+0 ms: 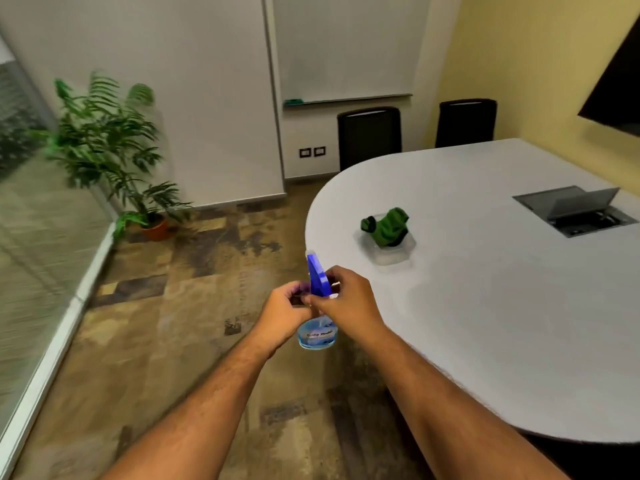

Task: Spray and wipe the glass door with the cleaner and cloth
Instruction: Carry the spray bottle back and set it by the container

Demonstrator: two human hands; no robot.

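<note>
Both hands grasp the spray bottle [317,336]: left hand [287,315] at its neck, right hand [349,301] on the blue nozzle [317,277]. Steady the neck while you adjust the nozzle; the green cloth [386,226] waits on the tabletop [485,306].

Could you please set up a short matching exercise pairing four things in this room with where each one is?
Things:
1. spray bottle
2. green cloth
3. potted plant
4. black chairs

Places:
A. on the floor beside the glass wall
B. lying on the white table
C. held in both hands
D. behind the table's far end

Pairs: 1-C, 2-B, 3-A, 4-D
</note>
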